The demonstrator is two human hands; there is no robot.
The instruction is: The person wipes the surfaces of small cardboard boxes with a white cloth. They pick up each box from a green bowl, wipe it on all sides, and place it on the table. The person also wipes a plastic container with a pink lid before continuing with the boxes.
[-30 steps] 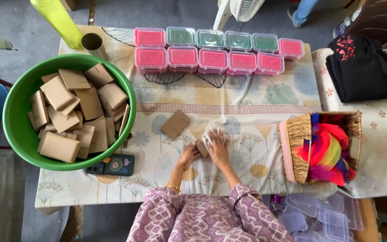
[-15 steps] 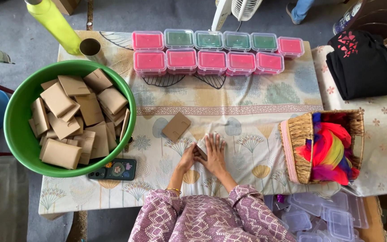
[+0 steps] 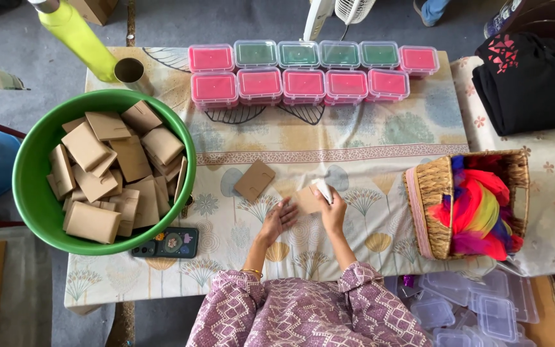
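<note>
My left hand (image 3: pixel 279 218) rests on the patterned tablecloth (image 3: pixel 354 138) and touches the left edge of a small brown paper-wrapped block (image 3: pixel 306 200). My right hand (image 3: pixel 333 209) grips the block's right side together with a white piece (image 3: pixel 323 190) that sticks out above the fingers. A second brown wrapped block (image 3: pixel 254 181) lies flat just up and left of my hands. A big green basin (image 3: pixel 36 193) at the left holds several more brown wrapped blocks (image 3: pixel 107 170).
Two rows of lidded boxes, pink (image 3: pixel 259 85) and green (image 3: pixel 298 54), line the far edge. A wicker basket (image 3: pixel 428 202) with bright cloth sits at right. A phone (image 3: pixel 167 243), metal cup (image 3: pixel 130 72), yellow-green bottle (image 3: pixel 78 38), black garment (image 3: pixel 528 80) and clear lids (image 3: pixel 470 308) surround.
My hands shifted slightly right and closed around the brown block, lifting its edge. The white piece, hidden half a second ago, shows again in my right hand.
</note>
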